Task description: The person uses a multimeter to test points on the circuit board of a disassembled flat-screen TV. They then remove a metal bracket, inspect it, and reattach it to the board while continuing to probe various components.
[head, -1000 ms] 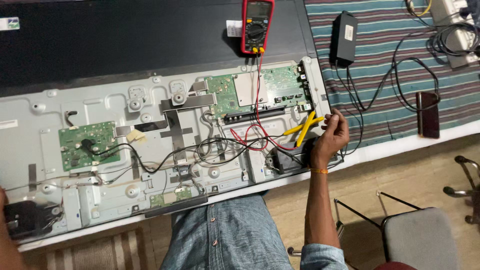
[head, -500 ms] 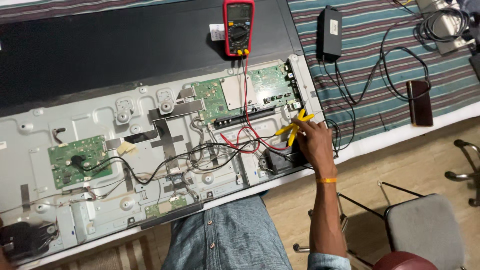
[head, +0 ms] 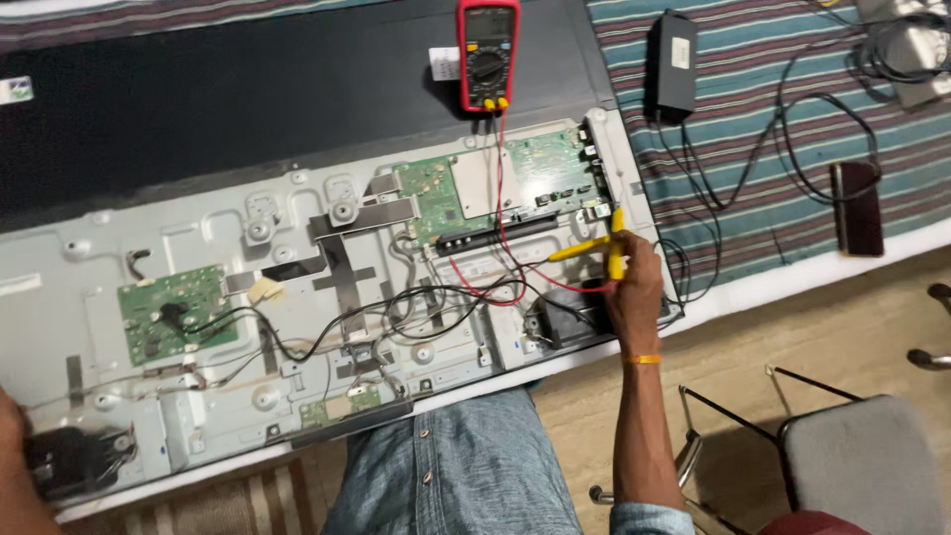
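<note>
My right hand (head: 634, 287) grips two yellow test probes (head: 604, 248) over the right end of an opened flat television chassis (head: 297, 327). Their tips sit near the lower right edge of the green main circuit board (head: 525, 178). Red and black leads run from the probes up to a red multimeter (head: 487, 54) lying on the dark panel. My left hand (head: 12, 426) shows only at the far left edge, resting by a black speaker (head: 74, 461); its fingers are mostly out of frame.
A smaller green board (head: 173, 312) sits at the chassis left, with black wires crossing the middle. On the striped cloth to the right lie a black power adapter (head: 674, 64), cables and a dark phone (head: 858, 208). A grey chair (head: 852, 466) stands lower right.
The view has shifted so the chassis sits further right. My right hand has raised the probes slightly toward the main board's edge, and one probe now points upright.
</note>
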